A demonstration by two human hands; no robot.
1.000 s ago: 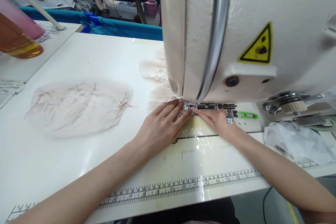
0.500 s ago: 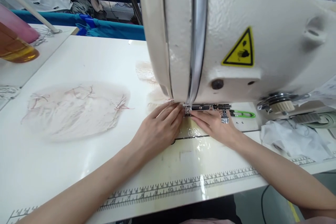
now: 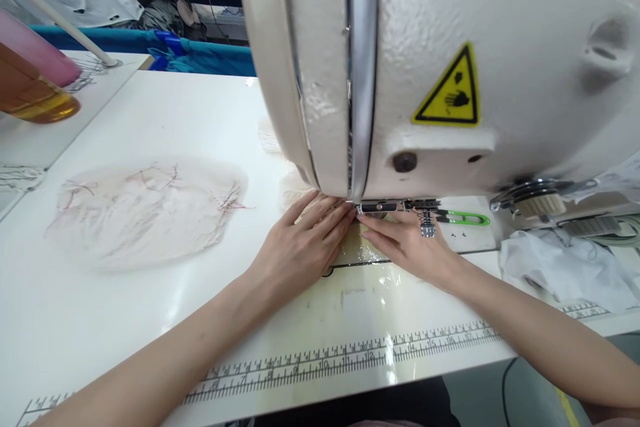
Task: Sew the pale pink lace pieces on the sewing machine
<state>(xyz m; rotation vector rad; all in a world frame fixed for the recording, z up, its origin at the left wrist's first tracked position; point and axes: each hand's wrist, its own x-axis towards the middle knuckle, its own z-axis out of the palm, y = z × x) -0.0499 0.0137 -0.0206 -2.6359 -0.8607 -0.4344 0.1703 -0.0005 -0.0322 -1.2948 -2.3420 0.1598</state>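
Observation:
My left hand [image 3: 307,240] lies palm down with its fingers stretched toward the needle area of a sewing machine [image 3: 430,7]. Its fingertips rest on a pale, sheer fabric piece [image 3: 294,188], which is partly hidden by the hand and the machine head. From the other side, my right hand [image 3: 417,247] reaches under the metal presser foot attachment [image 3: 383,207], fingers extended and thumb apart. The attachment covers some of those fingertips, and no held thing shows there. Green thread snips [image 3: 467,218] lie just right of my right hand.
A sheer pale fabric piece with reddish loose threads [image 3: 140,220] is spread at the left. White crumpled cloth [image 3: 565,267] sits at the right. A printed ruler [image 3: 345,365] runs along the table's front edge. Pink [image 3: 45,50] and amber [image 3: 43,103] rounded objects stand far left.
The view has shifted slightly, so the machine head appears further left. My left fingertips are a bit closer to the needle area, and my right thumb and fingers have spread slightly.

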